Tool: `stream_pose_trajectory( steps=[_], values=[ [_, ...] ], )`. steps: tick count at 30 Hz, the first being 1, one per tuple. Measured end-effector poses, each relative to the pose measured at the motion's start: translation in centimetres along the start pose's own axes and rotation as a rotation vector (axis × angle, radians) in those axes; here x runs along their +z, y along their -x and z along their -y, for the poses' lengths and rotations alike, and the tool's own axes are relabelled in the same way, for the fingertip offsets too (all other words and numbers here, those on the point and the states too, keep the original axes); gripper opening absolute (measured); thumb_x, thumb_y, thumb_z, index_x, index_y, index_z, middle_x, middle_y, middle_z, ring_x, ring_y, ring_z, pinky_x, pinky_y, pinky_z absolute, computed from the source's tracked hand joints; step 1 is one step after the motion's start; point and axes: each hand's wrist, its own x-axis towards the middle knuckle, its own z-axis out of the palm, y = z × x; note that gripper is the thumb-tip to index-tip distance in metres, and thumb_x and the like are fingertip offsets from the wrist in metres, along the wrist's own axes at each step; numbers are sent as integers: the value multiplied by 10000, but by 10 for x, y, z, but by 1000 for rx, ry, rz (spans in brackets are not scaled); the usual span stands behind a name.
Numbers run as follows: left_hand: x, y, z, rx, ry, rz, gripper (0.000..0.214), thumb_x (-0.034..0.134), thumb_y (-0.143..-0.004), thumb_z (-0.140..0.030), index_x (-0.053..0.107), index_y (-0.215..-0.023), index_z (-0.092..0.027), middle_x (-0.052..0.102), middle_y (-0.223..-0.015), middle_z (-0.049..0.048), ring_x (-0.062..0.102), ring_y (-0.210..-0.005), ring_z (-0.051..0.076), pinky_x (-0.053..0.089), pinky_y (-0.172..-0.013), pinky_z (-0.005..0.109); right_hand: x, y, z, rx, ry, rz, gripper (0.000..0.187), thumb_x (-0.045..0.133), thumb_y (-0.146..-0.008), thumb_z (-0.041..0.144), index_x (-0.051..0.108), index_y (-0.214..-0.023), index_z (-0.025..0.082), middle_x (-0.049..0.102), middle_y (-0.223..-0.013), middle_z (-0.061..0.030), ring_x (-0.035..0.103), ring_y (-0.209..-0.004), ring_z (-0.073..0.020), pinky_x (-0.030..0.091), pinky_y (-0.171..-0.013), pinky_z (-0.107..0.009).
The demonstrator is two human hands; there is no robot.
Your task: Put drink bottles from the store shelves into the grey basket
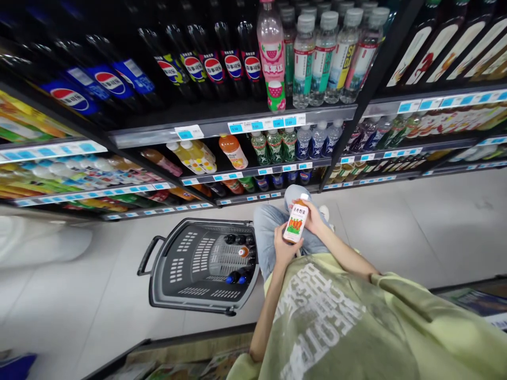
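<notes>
Both hands hold a juice bottle (296,220) above my bent knees. It has a white cap, and its white label shows orange carrots and green leaves. My left hand (284,249) is wrapped round its lower end, while my right hand (312,217) grips it near the cap. To the left of my legs, a grey shopping basket (158,287) with a black handle stands on the floor. Inside it are several dark bottles (240,240), an orange-capped bottle (243,252) and blue-capped dark bottles (237,278).
Drink shelves (233,126) run across the front, holding cola bottles (232,63), clear water bottles (330,58), a pink bottle (272,58) and an orange juice bottle (233,150). Behind me is the edge of another low shelf (186,343). Pale floor tiles (396,216) extend to the right.
</notes>
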Motion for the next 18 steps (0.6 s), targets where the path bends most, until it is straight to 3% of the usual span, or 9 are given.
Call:
stream_pose_trajectory(
  steps=[4,7,10,12,14,18],
  values=[
    [-2,3,0,-212,212,113,728,766,-783,-686,618,-1284,-179,747,-1060,96,727,-831,239,633,-694,367,-2,0,2,24,20,-37,163,778,-844,335,674,-820,213,811,-912,-22,777,-837,-218,629,-794,-338],
    [-3,4,-1,-271,273,147,782,605,-860,-781,613,-1337,-162,740,-859,58,612,-542,162,515,-481,289,-4,0,1,31,14,-26,175,821,-782,307,674,-768,213,807,-874,-36,771,-780,-225,640,-767,-353],
    [-4,3,-4,-305,304,143,817,488,-897,-806,596,-1362,-143,723,-801,52,529,-461,139,425,-415,273,-4,0,0,38,-5,-15,150,815,-778,284,681,-770,217,804,-846,-33,773,-777,-228,649,-771,-358],
    [-5,3,-5,-280,262,140,790,527,-887,-783,601,-1358,-154,758,-968,98,627,-595,172,498,-497,287,-4,0,1,35,-12,-16,135,813,-774,272,692,-783,214,815,-870,-33,771,-763,-220,650,-755,-342],
    [-5,4,-6,-224,204,167,753,654,-851,-708,592,-1385,-181,743,-1192,132,720,-861,232,599,-713,336,-4,0,3,25,-17,-20,123,811,-765,260,706,-796,206,824,-902,-40,768,-741,-209,645,-731,-321],
    [-2,8,-6,-148,121,265,998,945,-636,-484,492,-1483,-217,697,-1311,131,703,-1158,307,576,-1021,448,-6,0,6,8,-25,-12,101,788,-769,253,727,-830,200,833,-937,-55,780,-768,-221,644,-737,-328]
  ],
)
